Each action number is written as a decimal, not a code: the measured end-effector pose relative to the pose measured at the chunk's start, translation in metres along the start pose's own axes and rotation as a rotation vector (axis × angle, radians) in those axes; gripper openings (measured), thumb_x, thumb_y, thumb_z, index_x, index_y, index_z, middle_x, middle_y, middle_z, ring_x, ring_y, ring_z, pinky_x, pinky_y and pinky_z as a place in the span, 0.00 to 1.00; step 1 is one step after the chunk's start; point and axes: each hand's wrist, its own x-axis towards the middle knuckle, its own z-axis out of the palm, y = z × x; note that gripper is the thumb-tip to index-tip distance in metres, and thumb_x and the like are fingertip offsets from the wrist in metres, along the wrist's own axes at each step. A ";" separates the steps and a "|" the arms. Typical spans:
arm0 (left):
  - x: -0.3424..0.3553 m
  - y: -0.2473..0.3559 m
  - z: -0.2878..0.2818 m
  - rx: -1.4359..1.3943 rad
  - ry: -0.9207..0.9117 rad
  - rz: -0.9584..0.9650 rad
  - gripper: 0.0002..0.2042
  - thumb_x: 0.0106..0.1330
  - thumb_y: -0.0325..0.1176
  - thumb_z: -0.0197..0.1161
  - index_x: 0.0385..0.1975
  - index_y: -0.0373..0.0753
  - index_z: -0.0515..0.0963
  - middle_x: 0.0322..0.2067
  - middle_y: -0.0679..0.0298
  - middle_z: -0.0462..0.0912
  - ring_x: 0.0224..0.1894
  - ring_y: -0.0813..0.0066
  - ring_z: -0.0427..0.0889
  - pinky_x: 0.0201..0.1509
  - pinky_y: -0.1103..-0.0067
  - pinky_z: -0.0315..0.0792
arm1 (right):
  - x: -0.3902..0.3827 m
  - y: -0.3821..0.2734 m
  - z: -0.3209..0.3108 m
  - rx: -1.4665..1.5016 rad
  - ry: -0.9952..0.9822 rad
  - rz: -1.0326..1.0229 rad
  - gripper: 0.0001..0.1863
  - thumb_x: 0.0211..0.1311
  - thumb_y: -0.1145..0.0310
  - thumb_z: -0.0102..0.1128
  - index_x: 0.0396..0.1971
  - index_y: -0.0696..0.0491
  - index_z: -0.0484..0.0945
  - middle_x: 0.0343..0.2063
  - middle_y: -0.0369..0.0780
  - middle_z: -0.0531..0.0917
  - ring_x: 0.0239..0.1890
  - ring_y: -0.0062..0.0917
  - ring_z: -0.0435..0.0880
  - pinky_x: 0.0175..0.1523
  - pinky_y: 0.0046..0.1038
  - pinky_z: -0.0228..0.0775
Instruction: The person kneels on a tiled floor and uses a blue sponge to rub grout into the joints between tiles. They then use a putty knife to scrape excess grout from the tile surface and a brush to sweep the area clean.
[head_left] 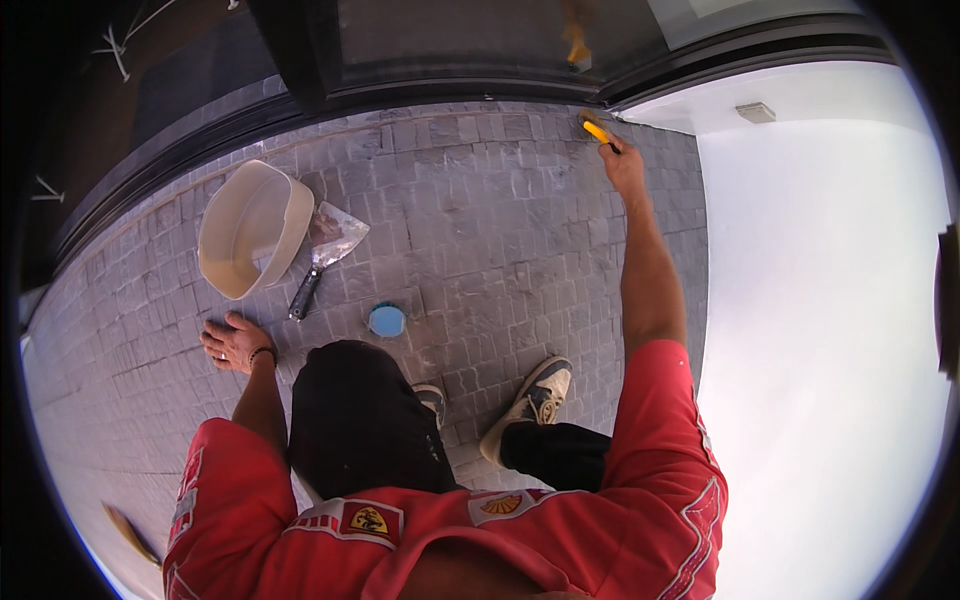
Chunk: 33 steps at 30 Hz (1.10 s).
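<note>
My right hand (624, 166) reaches far forward, its fingers wrapped round a small yellow-handled brush (597, 131). The brush's brownish head, too small to make out well, meets the stone paving by the corner of the dark frame and the white wall. On the left, my left hand (230, 342) lies flat on the paving with fingers spread, holding nothing. Ahead of it stands a beige plastic tub (212, 245). Beside the tub lies a broad scraper (338, 236) with a smeared metal blade and black handle. A light-blue round disc (387, 320) rests nearer my knee.
Grey stone paving (480, 230) spreads around me. A dark glazed frame (450, 95) borders it ahead; a white wall (820, 320) rises at right, bearing a small grey fitting (755, 112). A tan, brush-like thing (130, 532) lies at lower left. My bent knee (365, 420) and shoe (535, 405) are close.
</note>
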 end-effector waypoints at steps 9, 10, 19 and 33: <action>0.000 0.002 -0.003 0.018 -0.004 -0.013 0.34 0.74 0.60 0.40 0.74 0.46 0.57 0.75 0.55 0.55 0.77 0.57 0.50 0.76 0.56 0.43 | -0.008 0.013 -0.029 -0.251 0.032 0.071 0.24 0.61 0.58 0.60 0.51 0.58 0.83 0.43 0.55 0.85 0.47 0.48 0.85 0.53 0.38 0.76; 0.001 0.002 -0.002 0.026 -0.022 -0.018 0.34 0.74 0.60 0.40 0.74 0.46 0.57 0.75 0.55 0.55 0.77 0.57 0.50 0.76 0.56 0.43 | -0.010 0.012 -0.027 -0.237 0.059 0.007 0.24 0.61 0.57 0.59 0.51 0.58 0.83 0.42 0.56 0.85 0.47 0.49 0.85 0.53 0.39 0.76; 0.001 0.000 -0.001 0.018 -0.047 -0.019 0.35 0.74 0.60 0.39 0.75 0.46 0.55 0.75 0.55 0.53 0.77 0.57 0.49 0.77 0.56 0.41 | -0.022 -0.010 0.001 -0.236 0.246 0.150 0.25 0.61 0.55 0.57 0.50 0.60 0.82 0.38 0.58 0.85 0.44 0.53 0.85 0.51 0.42 0.76; 0.000 0.002 -0.006 0.002 -0.020 0.008 0.35 0.74 0.60 0.40 0.74 0.45 0.56 0.75 0.54 0.53 0.77 0.56 0.49 0.77 0.56 0.43 | -0.159 -0.171 0.052 0.366 -0.222 -0.140 0.21 0.63 0.64 0.62 0.51 0.63 0.81 0.35 0.51 0.88 0.34 0.31 0.88 0.41 0.28 0.76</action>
